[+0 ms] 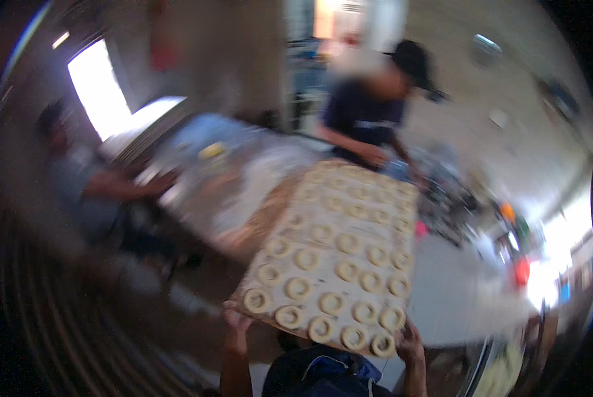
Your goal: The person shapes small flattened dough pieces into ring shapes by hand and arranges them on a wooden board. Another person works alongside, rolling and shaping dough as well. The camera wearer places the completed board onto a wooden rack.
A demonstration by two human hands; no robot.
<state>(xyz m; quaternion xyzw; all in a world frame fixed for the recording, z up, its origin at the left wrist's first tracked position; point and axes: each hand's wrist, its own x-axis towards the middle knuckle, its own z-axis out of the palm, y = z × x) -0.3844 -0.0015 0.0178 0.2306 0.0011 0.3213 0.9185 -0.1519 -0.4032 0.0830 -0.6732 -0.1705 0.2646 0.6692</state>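
Observation:
A large rectangular tray (323, 282) spans the middle of the view, tilted away from me, with several rows of pale ring-shaped dough pieces (312, 329) on it. At its near left corner my left hand (237, 319) grips the edge. My right hand (410, 341) holds the near right side, its fingers partly hidden by the tray. The far end of the tray reaches over the table, close to a standing person. Motion blur softens most of the picture.
Left of the tray is a floury work table (260, 169) with a yellow lump (212, 151). One person (91, 178) reaches onto it from the left; another in a dark cap (369, 112) stands behind the tray. A white surface (472, 294) and clutter (449, 198) lie to the right.

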